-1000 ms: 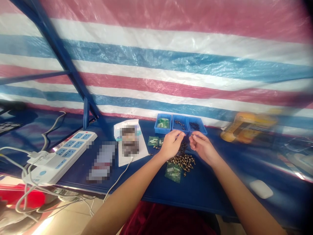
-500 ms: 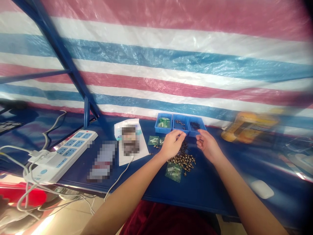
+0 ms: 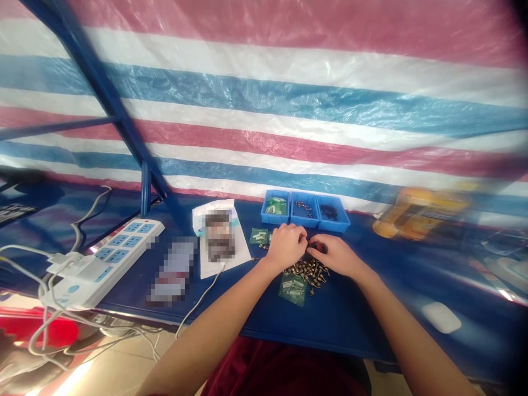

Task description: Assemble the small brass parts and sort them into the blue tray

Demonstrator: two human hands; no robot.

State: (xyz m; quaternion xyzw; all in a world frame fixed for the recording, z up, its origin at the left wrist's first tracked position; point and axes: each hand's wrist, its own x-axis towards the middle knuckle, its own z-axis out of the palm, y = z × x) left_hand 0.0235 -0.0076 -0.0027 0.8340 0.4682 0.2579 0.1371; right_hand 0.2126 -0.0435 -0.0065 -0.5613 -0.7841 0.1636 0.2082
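My left hand (image 3: 289, 245) is closed with its fingers curled together above the heap of small brass-coloured screw-like parts (image 3: 310, 271). Beside it, my right hand (image 3: 336, 254) bends its thumb and fingers inward, and the two sets of fingertips nearly meet. What lies between the fingers is too small or hidden to name. Something dark (image 3: 317, 247) shows under my right fingers. A small clear green bag (image 3: 293, 290) with pale pieces lies at the near side of the heap. Another such bag (image 3: 259, 236) is left of my left hand.
Behind my hands stand three blue bins: one with green bags (image 3: 275, 219), one with small parts (image 3: 304, 221), one with dark pieces (image 3: 335, 226). A white power strip (image 3: 124, 256), a blurred-out phone-like thing (image 3: 175, 272), a yellow bottle (image 3: 406, 214) and a white case (image 3: 441, 318) share the table.
My right hand has moved left and down from near the right bin to the heap. My left hand has shifted slightly down, so both hands are now close together.
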